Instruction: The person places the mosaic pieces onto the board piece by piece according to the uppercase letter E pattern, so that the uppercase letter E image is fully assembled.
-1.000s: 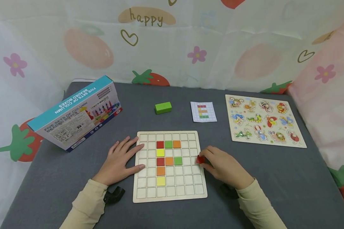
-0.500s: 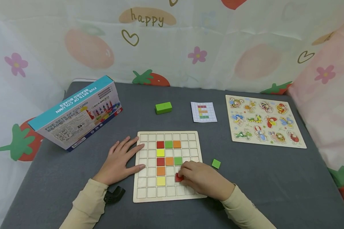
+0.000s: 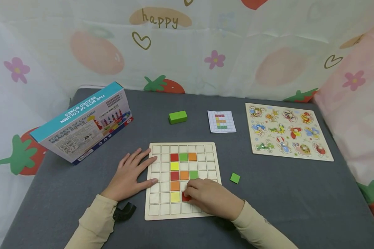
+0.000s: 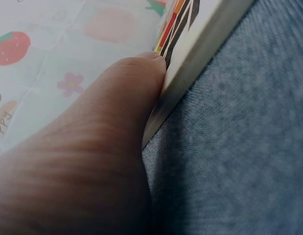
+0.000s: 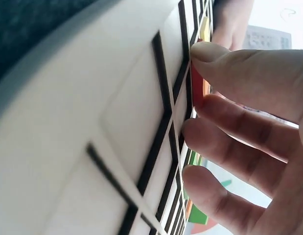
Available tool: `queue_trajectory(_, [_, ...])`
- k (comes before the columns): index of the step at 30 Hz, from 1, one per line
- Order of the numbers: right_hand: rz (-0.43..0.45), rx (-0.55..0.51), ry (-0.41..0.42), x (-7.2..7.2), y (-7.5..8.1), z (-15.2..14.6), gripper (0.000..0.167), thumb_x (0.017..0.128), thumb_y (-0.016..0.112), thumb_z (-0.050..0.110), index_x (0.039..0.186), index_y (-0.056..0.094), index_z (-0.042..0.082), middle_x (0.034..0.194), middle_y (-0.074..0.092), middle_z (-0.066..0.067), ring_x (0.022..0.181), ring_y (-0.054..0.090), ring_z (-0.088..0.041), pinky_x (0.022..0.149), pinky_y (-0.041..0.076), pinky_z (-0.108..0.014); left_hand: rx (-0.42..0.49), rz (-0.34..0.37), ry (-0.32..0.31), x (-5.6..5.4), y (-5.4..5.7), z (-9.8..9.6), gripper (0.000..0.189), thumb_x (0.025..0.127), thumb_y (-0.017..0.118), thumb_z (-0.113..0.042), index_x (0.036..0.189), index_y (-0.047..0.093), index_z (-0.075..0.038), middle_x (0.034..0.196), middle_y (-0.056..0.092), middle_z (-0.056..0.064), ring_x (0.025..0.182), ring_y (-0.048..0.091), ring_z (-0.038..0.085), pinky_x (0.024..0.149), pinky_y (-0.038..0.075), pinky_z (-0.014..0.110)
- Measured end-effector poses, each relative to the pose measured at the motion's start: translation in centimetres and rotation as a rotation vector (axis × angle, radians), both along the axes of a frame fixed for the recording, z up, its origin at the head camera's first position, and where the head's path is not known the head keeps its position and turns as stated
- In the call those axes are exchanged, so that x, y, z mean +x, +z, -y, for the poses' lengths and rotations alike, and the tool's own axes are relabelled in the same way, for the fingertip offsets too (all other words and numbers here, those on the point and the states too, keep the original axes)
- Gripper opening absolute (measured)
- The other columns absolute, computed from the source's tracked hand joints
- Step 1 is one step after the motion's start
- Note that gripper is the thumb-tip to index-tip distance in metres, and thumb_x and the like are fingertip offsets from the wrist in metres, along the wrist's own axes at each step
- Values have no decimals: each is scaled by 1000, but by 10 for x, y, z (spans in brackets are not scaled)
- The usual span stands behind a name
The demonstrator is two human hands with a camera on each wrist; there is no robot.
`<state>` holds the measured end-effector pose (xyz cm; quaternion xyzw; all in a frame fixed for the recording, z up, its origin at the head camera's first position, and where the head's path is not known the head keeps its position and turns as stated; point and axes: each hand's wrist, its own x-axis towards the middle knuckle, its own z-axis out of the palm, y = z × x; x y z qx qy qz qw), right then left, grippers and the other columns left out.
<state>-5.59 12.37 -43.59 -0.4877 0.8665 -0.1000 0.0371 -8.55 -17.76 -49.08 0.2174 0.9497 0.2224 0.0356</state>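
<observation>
A pale wooden grid board (image 3: 162,209) lies on the grey table with red, green, orange and yellow square tiles in several cells. My right hand (image 3: 213,197) pinches a red tile (image 3: 185,197) by its edges, right beside the lower yellow tile (image 3: 175,197). In the right wrist view the thumb and index finger are on the red tile (image 5: 197,83), low at the grid, with the other fingers near the board. My left hand (image 3: 128,178) is spread flat, its thumb and fingertips on the board's left edge. The left wrist view shows that thumb (image 4: 127,93) against the rim.
One loose green tile (image 3: 235,178) lies right of the board. Behind it are a green block (image 3: 177,118) and a small pattern card (image 3: 222,129). A blue-topped box (image 3: 87,128) stands at left; an insect puzzle board (image 3: 289,132) lies at right.
My right hand has carried the red tile from the board's right edge leftward and nearer, to beside the lower yellow tile. The loose green tile has come into view. The left hand stays put.
</observation>
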Motion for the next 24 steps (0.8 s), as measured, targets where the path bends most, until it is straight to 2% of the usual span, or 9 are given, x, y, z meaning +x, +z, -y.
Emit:
queue_trajectory(18, [35,-14,6,-4,3,4,10,92,65,26,101,66,21,97,59,8,82,55,-5,73,50,-22,11,-12,-1,1,1,0,75,85,58,-64,148,37,-29,159,22,1,147,15,29,114,9,58])
queue_trajectory(24, [66,-33,-70,-10,14,-19,17,93,64,27,108,64,19,103,60,6,89,57,-6,78,52,-25,19,-8,-1,1,2,0,75,85,58,-63,148,37,-29,159,22,1,147,14,30,114,8,59])
